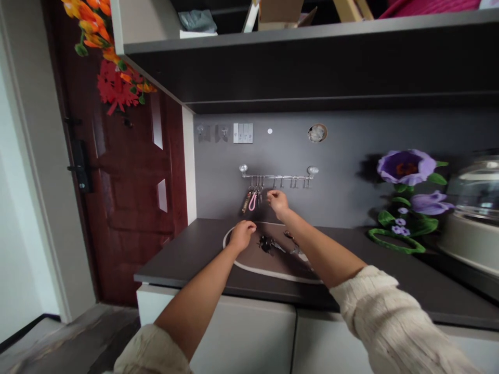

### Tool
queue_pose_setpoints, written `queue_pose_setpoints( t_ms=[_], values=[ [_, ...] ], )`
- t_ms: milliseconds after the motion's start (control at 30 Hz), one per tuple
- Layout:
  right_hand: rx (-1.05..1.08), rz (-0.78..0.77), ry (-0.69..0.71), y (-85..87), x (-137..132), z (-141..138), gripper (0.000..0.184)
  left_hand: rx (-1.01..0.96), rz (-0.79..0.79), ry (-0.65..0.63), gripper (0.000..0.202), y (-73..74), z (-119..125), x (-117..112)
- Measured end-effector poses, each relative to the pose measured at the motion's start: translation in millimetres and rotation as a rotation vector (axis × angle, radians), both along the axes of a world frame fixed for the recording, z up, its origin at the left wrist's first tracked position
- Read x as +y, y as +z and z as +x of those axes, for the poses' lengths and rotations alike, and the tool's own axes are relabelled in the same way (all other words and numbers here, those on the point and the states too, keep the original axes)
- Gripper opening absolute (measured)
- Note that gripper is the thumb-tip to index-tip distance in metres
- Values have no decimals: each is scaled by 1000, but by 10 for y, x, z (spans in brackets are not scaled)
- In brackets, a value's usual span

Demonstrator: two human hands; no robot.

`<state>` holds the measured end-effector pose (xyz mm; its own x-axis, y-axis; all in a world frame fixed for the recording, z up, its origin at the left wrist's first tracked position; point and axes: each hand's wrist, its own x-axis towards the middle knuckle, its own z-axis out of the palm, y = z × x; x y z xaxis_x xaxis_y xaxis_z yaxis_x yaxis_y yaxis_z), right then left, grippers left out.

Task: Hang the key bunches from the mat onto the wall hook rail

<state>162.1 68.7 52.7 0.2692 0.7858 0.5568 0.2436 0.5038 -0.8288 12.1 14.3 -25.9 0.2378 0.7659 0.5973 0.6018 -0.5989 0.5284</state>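
A metal hook rail (288, 177) is fixed to the grey wall by two round mounts. Keys with a patterned fob (246, 202) and a pink loop (253, 201) hang from its left hooks. My right hand (277, 203) is raised just below the rail, right of these keys, its fingers closed; anything in them is hidden. Lower and to the left, my left hand (242, 235) hovers over the mat's left part with its fingers curled together; I cannot make out anything in them. On the brown oval mat (253, 258) lies a dark bunch of keys (268, 244). More keys (297, 251) are partly hidden behind my right forearm.
A dark shelf (312, 72) overhangs the counter (175, 249). Purple artificial flowers (407, 167) and a white appliance with a clear top (471, 234) stand at the right. A round wall hole (317, 133) and switches (243, 133) sit above the rail. A red-brown door (128, 228) is left.
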Motion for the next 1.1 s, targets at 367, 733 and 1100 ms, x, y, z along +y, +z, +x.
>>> queue_pose_setpoints(
  t_ms=[367, 733, 1100],
  values=[
    [-257, -98, -1, -436, -726, 201, 12, 299, 75, -107, 26, 8, 2, -79],
    [-791, -121, -109, -705, -913, 183, 21, 486, 118, -108, 24, 24, 23, -52],
    [-905, -154, -118, -711, -937, 145, 26, 434, 141, -42, 16, 49, 17, -46]
  ],
)
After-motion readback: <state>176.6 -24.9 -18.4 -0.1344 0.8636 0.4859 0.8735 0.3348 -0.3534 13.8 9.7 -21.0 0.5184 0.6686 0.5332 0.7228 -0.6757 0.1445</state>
